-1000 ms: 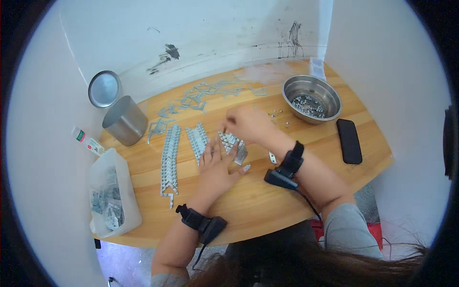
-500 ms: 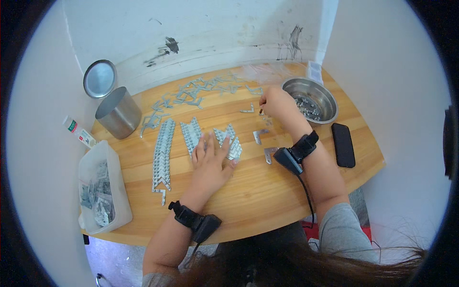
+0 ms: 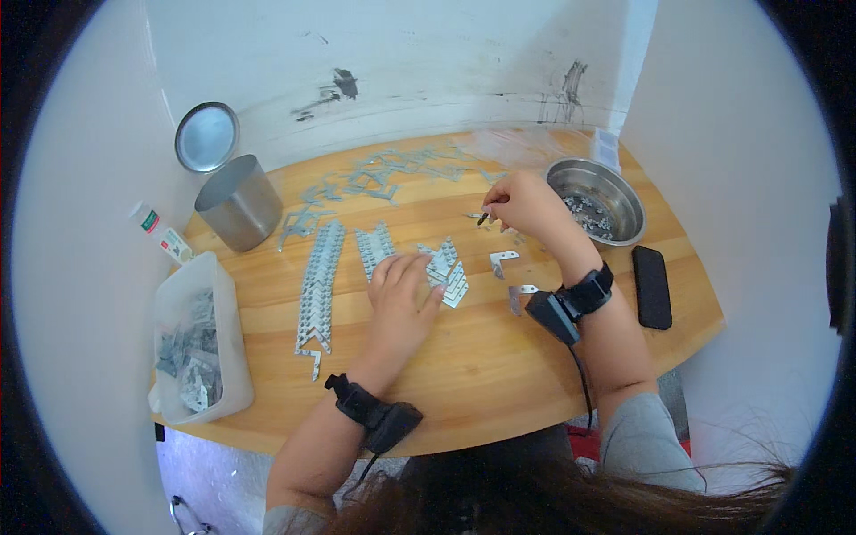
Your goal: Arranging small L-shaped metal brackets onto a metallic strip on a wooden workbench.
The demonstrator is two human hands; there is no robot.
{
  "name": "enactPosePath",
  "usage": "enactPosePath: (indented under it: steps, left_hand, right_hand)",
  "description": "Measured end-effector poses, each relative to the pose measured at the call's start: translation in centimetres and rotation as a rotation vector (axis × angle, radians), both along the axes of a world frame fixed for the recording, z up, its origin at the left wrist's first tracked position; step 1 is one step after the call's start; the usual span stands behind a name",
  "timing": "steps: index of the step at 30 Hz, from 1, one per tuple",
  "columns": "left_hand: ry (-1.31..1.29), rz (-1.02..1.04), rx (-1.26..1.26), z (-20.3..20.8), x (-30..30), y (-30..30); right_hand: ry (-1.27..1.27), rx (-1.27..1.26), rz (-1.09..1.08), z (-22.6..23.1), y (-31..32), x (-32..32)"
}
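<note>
My left hand (image 3: 403, 287) rests, fingers apart and slightly bent, beside the nested rows of L-shaped metal brackets. Its thumb side is close to a short stack of brackets (image 3: 456, 287), and the fingers partly cover a middle row (image 3: 373, 242). A long row of brackets (image 3: 316, 276) with small round pieces on them lies to the left. My right hand (image 3: 522, 207) is closed in a pinch on a small dark stick-like thing (image 3: 482, 219), too small to name surely. Its tip is at a single L-shaped bracket (image 3: 472, 215), partly hidden.
A steel bowl (image 3: 637, 201) of small metal pieces and a black phone (image 3: 652, 287) are at right. Loose brackets (image 3: 383, 174) spread along the back. A steel canister (image 3: 239, 205), a white tube (image 3: 160, 234) and a plastic bin (image 3: 234, 357) of bagged parts stand left.
The whole view has shifted slightly. My left fingers have drawn in and bent more. My right hand has moved down toward the single bracket, which now shows less.
</note>
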State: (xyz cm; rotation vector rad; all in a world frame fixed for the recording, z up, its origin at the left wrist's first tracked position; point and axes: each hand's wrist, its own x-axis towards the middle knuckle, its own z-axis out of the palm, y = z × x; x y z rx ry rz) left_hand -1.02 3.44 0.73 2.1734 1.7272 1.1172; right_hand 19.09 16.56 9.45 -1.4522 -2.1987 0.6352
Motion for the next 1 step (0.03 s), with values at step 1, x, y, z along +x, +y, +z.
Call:
enactPosePath:
  steps: [1]
  left_hand:
    - [-0.041,-0.002,-0.005,0.11,0.18,-0.11]
  right_hand:
    - [0.023,-0.053,0.016,0.6,-0.64,-0.37]
